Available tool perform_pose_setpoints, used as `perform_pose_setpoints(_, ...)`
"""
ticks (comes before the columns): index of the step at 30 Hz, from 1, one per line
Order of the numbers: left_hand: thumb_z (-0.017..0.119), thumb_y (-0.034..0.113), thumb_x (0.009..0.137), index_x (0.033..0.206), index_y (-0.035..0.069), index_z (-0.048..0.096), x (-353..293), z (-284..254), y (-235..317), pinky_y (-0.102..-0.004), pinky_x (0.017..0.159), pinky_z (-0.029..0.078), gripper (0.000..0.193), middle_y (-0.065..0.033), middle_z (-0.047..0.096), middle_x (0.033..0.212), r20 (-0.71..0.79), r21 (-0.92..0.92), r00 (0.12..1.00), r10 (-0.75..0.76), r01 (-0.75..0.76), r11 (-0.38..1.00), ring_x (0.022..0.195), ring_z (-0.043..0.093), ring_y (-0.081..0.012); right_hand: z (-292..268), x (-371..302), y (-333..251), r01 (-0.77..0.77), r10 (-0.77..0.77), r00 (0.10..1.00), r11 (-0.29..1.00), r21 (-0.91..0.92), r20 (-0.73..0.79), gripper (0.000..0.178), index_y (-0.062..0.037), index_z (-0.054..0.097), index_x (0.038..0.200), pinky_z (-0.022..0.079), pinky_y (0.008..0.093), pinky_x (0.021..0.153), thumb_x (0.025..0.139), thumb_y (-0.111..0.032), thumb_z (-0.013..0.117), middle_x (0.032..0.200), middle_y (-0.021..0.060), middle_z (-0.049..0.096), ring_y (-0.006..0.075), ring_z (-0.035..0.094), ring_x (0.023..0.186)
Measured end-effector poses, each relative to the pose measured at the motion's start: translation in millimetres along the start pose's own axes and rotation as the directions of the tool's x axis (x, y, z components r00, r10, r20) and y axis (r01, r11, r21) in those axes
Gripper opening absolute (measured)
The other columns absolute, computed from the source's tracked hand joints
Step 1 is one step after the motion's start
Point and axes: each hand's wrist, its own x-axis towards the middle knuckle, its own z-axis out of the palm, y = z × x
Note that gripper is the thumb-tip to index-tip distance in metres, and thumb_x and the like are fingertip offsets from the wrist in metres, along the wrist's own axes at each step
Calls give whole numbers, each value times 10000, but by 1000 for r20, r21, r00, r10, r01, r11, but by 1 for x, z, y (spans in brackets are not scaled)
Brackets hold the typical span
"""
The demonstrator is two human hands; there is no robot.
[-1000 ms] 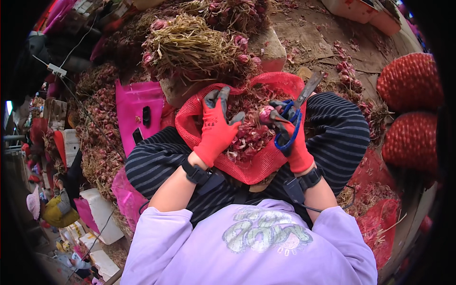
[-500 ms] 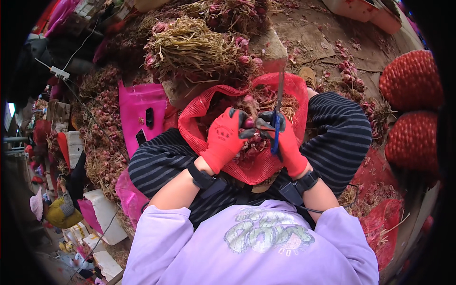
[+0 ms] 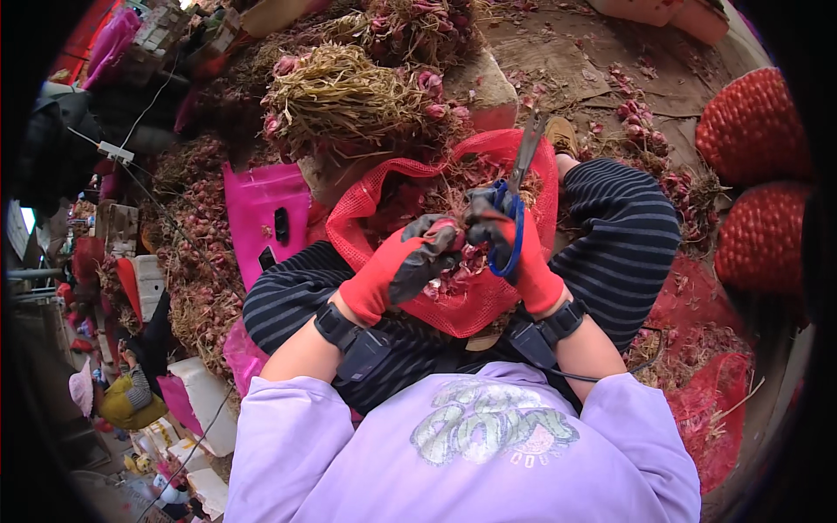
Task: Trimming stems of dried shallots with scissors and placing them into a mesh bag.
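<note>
My left hand [image 3: 394,268], in a red glove with a dark grey palm, is closed around a small red shallot [image 3: 447,228], its palm side turned partly up. Close beside it, my right hand [image 3: 521,261], gloved alike, grips blue-handled scissors [image 3: 525,159] whose blades point away from me. The right fingertips are near the shallot; whether they touch it I cannot tell. Both hands are over a red mesh bag [image 3: 353,209] with its mouth spread wide between my crossed legs. Loose shallots and papery skins [image 3: 466,272] lie inside it.
A bundle of dried-stalk shallots [image 3: 349,96] rests on a block ahead of the bag. A pink sheet [image 3: 266,205] with a dark phone-like object lies to the left, before a long shallot heap [image 3: 196,227]. Full red mesh sacks [image 3: 757,126] stand right. A person [image 3: 131,397] sits far left.
My left hand has rolled over, showing more of its grey palm, and has shifted slightly left with the shallot. The scissors have turned, blades now tilting more to the right.
</note>
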Motion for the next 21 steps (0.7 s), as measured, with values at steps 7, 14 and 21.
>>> perform_pose_setpoints(7,446,245,954,1145,77,475,-6,-31,-4,-180,680,440,255,-6,529,973,-182,-611,974,-137,-2,792,801,505,-72,-25,-26,2,-19,85,994,777,-629,74,405,-46,548,939,447,305,614,772,-394,673,812,56,564,193,573,697)
perform_pose_setpoints(14,536,143,878,1109,109,471,-4,-24,-19,-297,820,442,242,27,517,954,-108,-533,993,43,-95,841,920,526,-130,3,-44,-13,132,-75,990,263,-956,116,408,-45,557,973,464,399,716,739,-366,651,917,167,582,351,576,847)
perform_pose_setpoints(21,561,128,845,1133,96,466,-1,-26,-29,-318,841,440,305,11,520,960,-50,-500,996,74,-90,862,928,539,-147,-1,-39,0,59,53,996,277,-959,77,356,-54,574,949,467,386,664,775,-358,633,824,132,610,314,594,761)
